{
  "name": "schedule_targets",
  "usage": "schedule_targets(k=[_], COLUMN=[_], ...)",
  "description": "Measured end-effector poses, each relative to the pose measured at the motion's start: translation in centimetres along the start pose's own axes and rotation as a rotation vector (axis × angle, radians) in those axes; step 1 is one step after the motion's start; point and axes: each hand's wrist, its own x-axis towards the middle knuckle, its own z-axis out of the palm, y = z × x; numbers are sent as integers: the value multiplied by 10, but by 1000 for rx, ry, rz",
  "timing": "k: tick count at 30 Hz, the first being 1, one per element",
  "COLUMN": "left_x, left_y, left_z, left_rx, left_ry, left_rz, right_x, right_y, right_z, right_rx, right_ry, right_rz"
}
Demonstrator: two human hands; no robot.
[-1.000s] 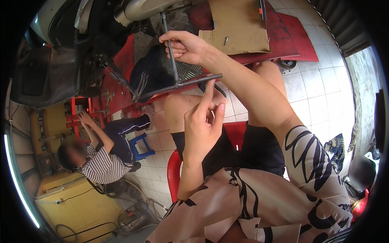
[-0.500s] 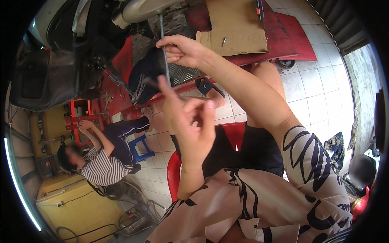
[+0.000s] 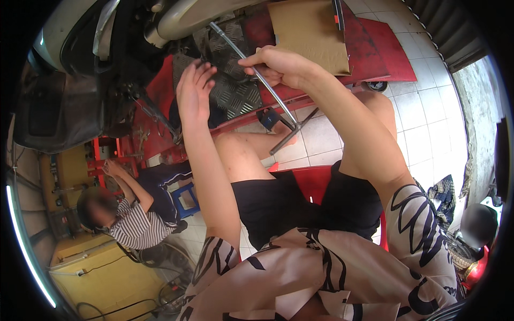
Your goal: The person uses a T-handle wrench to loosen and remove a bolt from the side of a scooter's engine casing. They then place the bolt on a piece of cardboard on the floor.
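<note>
My right hand [image 3: 281, 67] is closed round the shaft of a long silver T-handle socket wrench [image 3: 278, 100]. Its socket end points up and left towards the grey metal part of a motorcycle [image 3: 195, 20], apart from it as far as I can see. The crossbar hangs low, above the tiled floor near my knees. My left hand [image 3: 194, 95] holds nothing; its fingers are slightly bent and apart, over the dark checkered metal plate [image 3: 235, 88] and a dark cloth beside it.
A brown cardboard sheet [image 3: 310, 40] lies on the red work platform [image 3: 369, 53]. To the left, a person in a striped shirt [image 3: 142, 227] sits by a blue stool [image 3: 186, 199]. A sandal [image 3: 269, 120] shows beneath the platform edge.
The wrench has come away from the motorcycle and tilted, its crossbar swinging right and towards me. My left hand has moved from the wrench's lower end, up and left.
</note>
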Motion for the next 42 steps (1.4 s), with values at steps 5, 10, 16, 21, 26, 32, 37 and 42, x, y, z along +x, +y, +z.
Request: schedule_targets(k=[5,10,16,21,26,32,37,42], left_x=[75,91,74,44,20,-40,-125,-144], left_y=[-8,-7,-32,-100,-107,-91,-85,-49], left_z=[32,43,58,72,92,88,103,105], left_rx=[-435,-748,-616,-92,456,196,-52,725], left_ry=[-179,-181,-21,-272,-376,-384,-400,-242], left_rz=[23,-161,-197,-306,-370,-64,130,348], right_x=[-17,-24,-26,-30,-12,-5,1,8], right_y=[-3,-16,-17,-25,-17,-20,-14,-6], right_z=[-24,-29,-32,-27,-39,-35,-34,-33], right_rx=[-159,-117,-151,-151,-225,-106,-2,152], right_ry=[-8,29,53,124,159,152,37,45], right_rz=[18,66,76,63,-18,-46,-102,-106])
